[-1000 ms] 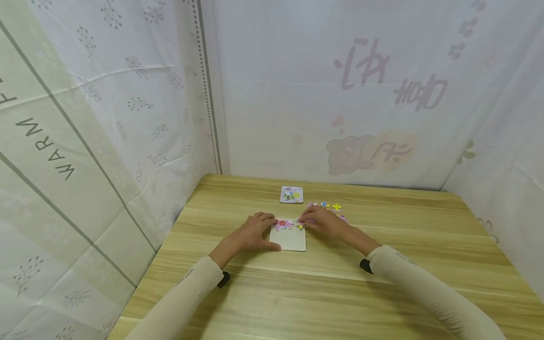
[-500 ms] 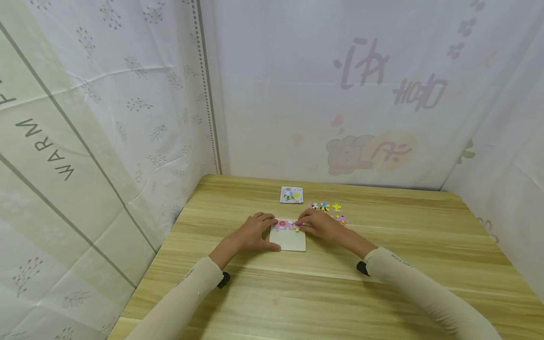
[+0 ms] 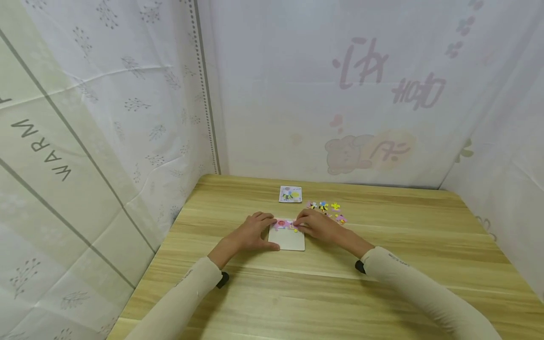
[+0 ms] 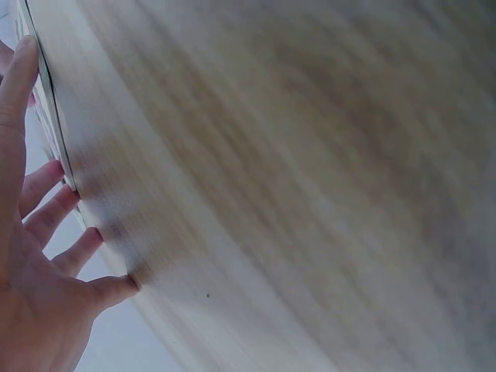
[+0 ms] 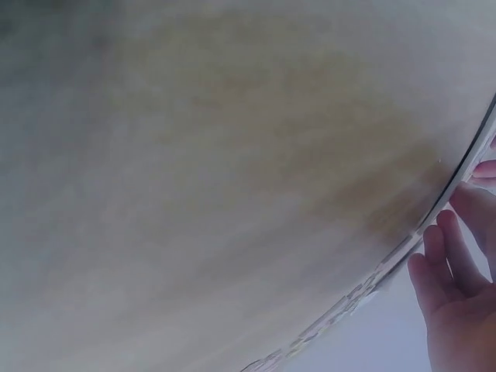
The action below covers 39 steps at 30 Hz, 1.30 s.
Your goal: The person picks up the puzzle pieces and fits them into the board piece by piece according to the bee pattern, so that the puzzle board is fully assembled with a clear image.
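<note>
A square white puzzle board [image 3: 286, 242] lies on the table, with joined pink puzzle pieces [image 3: 281, 224] along its far edge. My left hand [image 3: 254, 231] rests at the board's left side, the thumb by its near corner and a fingertip by the pieces. In the left wrist view, the fingers of the left hand [image 4: 46, 287] are spread, tips on the table and board edge. At the board's far right corner, my right hand [image 3: 318, 225] pinches a puzzle piece [image 3: 295, 230] with a yellow spot. Its fingertips partly hide that piece.
Several loose puzzle pieces [image 3: 335, 206] lie beyond and to the right of the right hand. A square picture card [image 3: 291, 194] with a bee stands out behind the board. Patterned curtains [image 3: 272, 94] enclose the wooden table [image 3: 272, 293] at the back and sides.
My right hand has shifted slightly left with its puzzle piece, bringing it against the pieces on the board. The left hand has kept its place on the board.
</note>
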{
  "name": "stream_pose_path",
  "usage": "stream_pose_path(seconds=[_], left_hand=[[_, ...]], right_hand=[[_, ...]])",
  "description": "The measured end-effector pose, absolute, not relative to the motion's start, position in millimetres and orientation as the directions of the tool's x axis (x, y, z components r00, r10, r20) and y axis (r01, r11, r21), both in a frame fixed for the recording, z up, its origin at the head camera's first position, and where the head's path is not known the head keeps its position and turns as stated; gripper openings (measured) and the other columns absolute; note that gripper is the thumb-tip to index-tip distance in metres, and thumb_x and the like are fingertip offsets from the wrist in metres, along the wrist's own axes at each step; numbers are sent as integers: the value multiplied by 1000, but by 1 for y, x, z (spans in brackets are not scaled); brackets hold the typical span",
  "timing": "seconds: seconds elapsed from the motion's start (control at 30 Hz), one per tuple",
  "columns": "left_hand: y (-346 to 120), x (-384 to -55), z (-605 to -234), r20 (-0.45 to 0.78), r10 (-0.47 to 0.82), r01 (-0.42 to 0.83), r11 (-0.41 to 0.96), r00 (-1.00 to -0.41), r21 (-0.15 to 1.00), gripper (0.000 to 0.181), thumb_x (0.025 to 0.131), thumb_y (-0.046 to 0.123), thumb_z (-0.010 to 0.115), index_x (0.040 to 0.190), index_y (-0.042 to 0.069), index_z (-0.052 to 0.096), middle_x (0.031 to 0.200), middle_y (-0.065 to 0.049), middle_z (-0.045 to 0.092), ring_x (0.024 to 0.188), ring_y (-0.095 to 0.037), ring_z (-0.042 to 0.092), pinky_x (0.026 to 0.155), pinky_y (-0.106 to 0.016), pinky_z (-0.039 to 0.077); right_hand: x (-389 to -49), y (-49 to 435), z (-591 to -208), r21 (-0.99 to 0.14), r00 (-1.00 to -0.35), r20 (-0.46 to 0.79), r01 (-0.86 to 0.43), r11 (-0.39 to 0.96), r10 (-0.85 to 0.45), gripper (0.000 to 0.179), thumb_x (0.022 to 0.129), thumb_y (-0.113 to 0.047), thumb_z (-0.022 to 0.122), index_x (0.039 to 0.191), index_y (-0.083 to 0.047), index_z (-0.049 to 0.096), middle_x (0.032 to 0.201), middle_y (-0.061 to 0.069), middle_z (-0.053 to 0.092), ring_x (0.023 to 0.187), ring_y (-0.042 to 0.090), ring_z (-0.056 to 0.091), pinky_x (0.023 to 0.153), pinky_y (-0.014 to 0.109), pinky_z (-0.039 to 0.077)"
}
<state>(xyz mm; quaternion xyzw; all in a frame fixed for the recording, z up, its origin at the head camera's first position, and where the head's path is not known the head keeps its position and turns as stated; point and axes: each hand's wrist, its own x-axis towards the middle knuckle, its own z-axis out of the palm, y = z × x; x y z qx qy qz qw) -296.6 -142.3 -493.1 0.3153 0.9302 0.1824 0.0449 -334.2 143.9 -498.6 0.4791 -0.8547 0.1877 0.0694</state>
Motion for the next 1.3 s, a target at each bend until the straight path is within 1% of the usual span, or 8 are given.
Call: stream_pose_path(seconds=[0.4, 0.6, 0.8, 0.87, 0.93, 1.07, 1.2, 1.3], left_hand=[[-144, -299, -496, 33, 592, 564, 747, -805, 353, 89, 84, 63, 78, 150, 9, 54, 156, -11, 48, 145, -34, 40, 117, -66, 30], [-144, -298, -496, 26, 595, 563, 744, -803, 359, 89, 85, 63, 78, 150, 8, 54, 157, -11, 48, 146, -35, 39, 117, -66, 29], [-144, -297, -494, 26, 590, 558, 746, -807, 363, 89, 84, 61, 80, 150, 8, 54, 157, -12, 48, 146, -35, 40, 117, -68, 28], [-144, -297, -493, 24, 590, 557, 747, -807, 363, 89, 84, 61, 80, 150, 8, 54, 157, -12, 47, 146, -35, 39, 117, -69, 28], [-144, -297, -493, 22, 591, 557, 747, -807, 363, 89, 84, 61, 80, 150, 8, 54, 157, -12, 47, 147, -36, 39, 117, -69, 28], [-144, -296, -493, 19, 595, 560, 745, -804, 362, 89, 84, 62, 79, 150, 8, 53, 157, -12, 47, 147, -35, 38, 117, -69, 27], [-143, -295, -492, 22, 597, 561, 742, -802, 367, 90, 84, 63, 79, 150, 8, 54, 157, -12, 47, 147, -35, 38, 117, -69, 27], [-143, -295, -492, 22, 597, 561, 739, -802, 372, 90, 84, 62, 79, 150, 7, 54, 157, -12, 47, 147, -36, 38, 117, -70, 27]], right_hand=[[-337, 143, -497, -289, -566, 250, -818, 498, -785, 16, 99, -10, 71, 113, -6, 79, 113, 7, 70, 105, 20, 66, 90, 36, 58], [-343, 152, -494, -341, -629, 240, -768, 542, -740, 18, 101, -11, 70, 117, -5, 77, 114, 5, 71, 105, 18, 67, 90, 34, 58], [-352, 163, -491, -328, -646, 314, -761, 560, -695, 20, 97, -6, 72, 116, 1, 77, 113, 11, 74, 106, 25, 69, 89, 41, 58], [-355, 166, -491, -315, -648, 317, -761, 567, -693, 21, 96, -6, 73, 115, 2, 76, 113, 12, 75, 108, 27, 69, 92, 43, 58], [-358, 169, -490, -343, -678, 296, -733, 588, -673, 21, 97, -7, 73, 116, 2, 76, 115, 13, 74, 110, 29, 69, 93, 44, 57], [-365, 175, -490, -381, -748, 230, -658, 650, -622, 23, 100, -11, 71, 119, 0, 75, 118, 12, 73, 104, 25, 69, 89, 41, 59], [-374, 181, -491, -374, -770, 200, -632, 679, -606, 25, 101, -10, 69, 123, 0, 74, 117, 15, 72, 89, 22, 68, 81, 41, 59], [-381, 185, -493, -350, -785, 177, -614, 707, -594, 27, 100, -14, 71, 124, -1, 74, 118, 16, 72, 92, 25, 69, 84, 43, 59]])
